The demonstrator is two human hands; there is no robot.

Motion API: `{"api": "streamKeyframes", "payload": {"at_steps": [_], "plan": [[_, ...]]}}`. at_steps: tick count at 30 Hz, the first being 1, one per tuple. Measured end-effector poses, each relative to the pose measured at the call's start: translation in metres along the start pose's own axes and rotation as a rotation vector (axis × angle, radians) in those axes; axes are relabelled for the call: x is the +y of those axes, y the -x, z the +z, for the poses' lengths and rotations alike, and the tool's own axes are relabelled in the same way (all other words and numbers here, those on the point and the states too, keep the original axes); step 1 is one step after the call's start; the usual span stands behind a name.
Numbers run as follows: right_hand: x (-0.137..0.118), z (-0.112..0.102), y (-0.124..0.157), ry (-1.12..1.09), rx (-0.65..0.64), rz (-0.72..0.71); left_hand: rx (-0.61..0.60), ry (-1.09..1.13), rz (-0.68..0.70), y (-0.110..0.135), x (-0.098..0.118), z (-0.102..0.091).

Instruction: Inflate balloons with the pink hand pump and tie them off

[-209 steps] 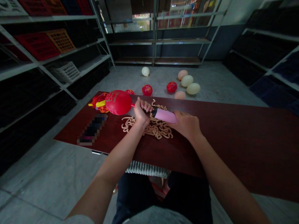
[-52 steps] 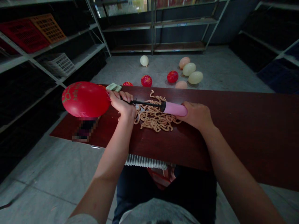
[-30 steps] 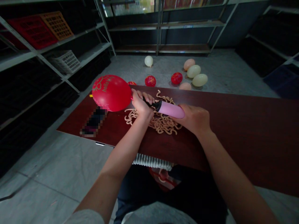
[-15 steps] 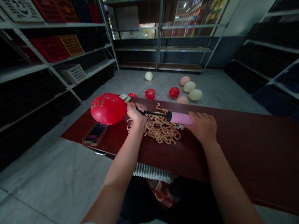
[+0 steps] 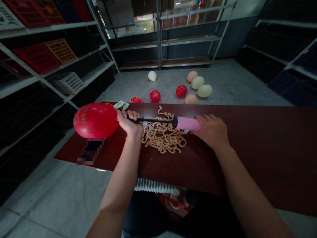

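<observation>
A balloon pump lies level across my view, with a pink barrel [image 5: 188, 123] and a black rod [image 5: 158, 121]. My left hand [image 5: 130, 124] is closed round the pump's black left end, where the neck of an inflated red balloon [image 5: 96, 120] meets it. The balloon carries gold print and bulges out left of that hand. My right hand [image 5: 211, 131] grips the right end of the pink barrel. Beneath the pump, a tangle of tan long thin balloons [image 5: 165, 137] is spread on the dark red table [image 5: 260, 145].
A pixelated phone [image 5: 91, 151] lies near the table's left front edge. Some pale green paper [image 5: 121, 105] rests at the back edge. Several balloons, among them a red balloon [image 5: 181, 91], sit on the floor beyond. Shelves with crates [image 5: 60, 50] stand left.
The red balloon has grown larger. A slightly longer stretch of black rod shows between my hands. My view has shifted, so both hands and the table sit a little further left.
</observation>
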State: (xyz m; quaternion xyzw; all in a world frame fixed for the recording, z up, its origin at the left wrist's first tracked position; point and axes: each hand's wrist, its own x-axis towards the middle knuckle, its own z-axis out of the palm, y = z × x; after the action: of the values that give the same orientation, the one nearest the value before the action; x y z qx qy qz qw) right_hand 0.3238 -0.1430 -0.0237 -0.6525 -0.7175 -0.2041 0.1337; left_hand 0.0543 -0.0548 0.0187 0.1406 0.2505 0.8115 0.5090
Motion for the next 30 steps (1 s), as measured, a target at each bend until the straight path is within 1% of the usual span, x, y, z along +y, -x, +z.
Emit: {"api": "streamKeyframes", "payload": {"at_steps": [2,4,8,13,18,21,24,27,30], "plan": [[-0.002,-0.004,-0.001,0.010,-0.003,-0.008,0.008,0.002,-0.017,0.001,-0.001,0.001],[-0.006,-0.008,-0.002,0.012,-0.005,-0.020,-0.008,0.017,-0.047,0.002,-0.003,0.001],[-0.020,-0.012,-0.003,-0.048,-0.042,-0.036,-0.048,0.014,-0.100,0.010,-0.011,0.004],[-0.041,-0.003,-0.001,-0.127,-0.107,-0.016,-0.109,-0.013,-0.169,0.029,-0.031,0.009],[-0.046,0.005,0.000,-0.118,-0.118,0.039,-0.172,0.002,-0.222,0.042,-0.049,0.011],[-0.044,0.006,-0.001,-0.121,-0.093,0.049,-0.145,-0.004,-0.208,0.039,-0.051,0.009],[-0.045,0.005,-0.003,-0.113,-0.042,0.017,-0.108,-0.003,-0.178,0.031,-0.049,0.005],[-0.049,0.003,-0.005,-0.078,0.000,-0.008,-0.107,-0.005,-0.168,0.024,-0.046,0.000],[-0.051,0.003,-0.004,-0.050,0.008,-0.015,-0.097,-0.024,-0.156,0.017,-0.044,-0.003]]}}
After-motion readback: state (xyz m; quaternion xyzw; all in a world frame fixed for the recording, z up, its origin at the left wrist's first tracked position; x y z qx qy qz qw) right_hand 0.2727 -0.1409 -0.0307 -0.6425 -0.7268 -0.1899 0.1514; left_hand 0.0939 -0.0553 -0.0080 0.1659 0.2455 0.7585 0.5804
